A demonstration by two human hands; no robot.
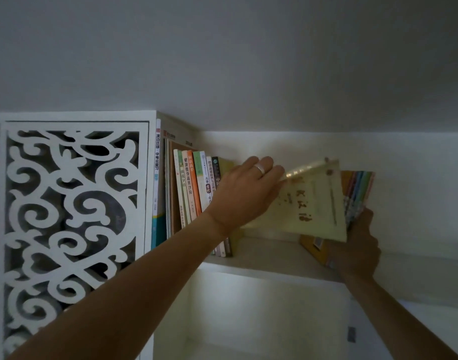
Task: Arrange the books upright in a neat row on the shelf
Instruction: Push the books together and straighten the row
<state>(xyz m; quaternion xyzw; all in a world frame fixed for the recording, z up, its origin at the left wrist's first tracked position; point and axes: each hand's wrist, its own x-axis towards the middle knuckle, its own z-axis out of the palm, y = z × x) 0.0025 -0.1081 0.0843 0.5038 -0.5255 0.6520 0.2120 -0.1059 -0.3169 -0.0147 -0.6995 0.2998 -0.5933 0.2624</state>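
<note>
Up high, white shelf [269, 263] holds books. Left hand [246, 193] grips top corner of pale yellow book [311, 203], tilted, blurred. Behind left wrist, upright row [196, 188] against shelf's side. Right hand [357, 245] clasps leaning stack [357, 193] from below, just right of yellow book. Carved white panel [72, 203] far left of both hands.

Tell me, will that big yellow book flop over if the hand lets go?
Probably yes: the yellow book leans steeply, held at its top corner by the left hand. Its cover looks thin, so it may bend. The gap beside the upright books leaves nothing to prop it.
</note>
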